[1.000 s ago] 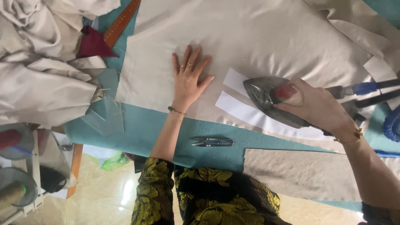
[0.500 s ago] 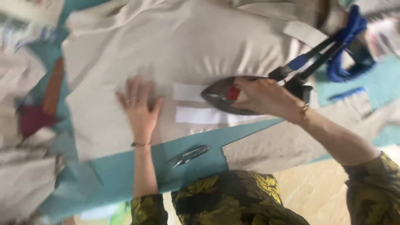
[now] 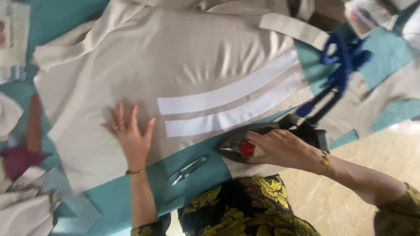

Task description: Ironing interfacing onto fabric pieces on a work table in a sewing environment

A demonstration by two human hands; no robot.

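My left hand lies flat, fingers spread, on a large beige cloth spread over a teal table. Two white strips lie side by side on the cloth, to the right of that hand. My right hand grips the handle of a dark metal iron with a red knob, at the near edge of the cloth, just below the strips. A blue cord runs from the iron toward the upper right.
Small metal snips lie on the teal table between my arms. Crumpled beige cloth pieces and a dark red scrap sit at the left. More beige cloth lies at the right. A tiled floor shows beyond the table's edge.
The iron has slid off the white strips toward the near edge of the cloth, leaving both strips uncovered. My left hand stays flat on the cloth. The view has shifted.
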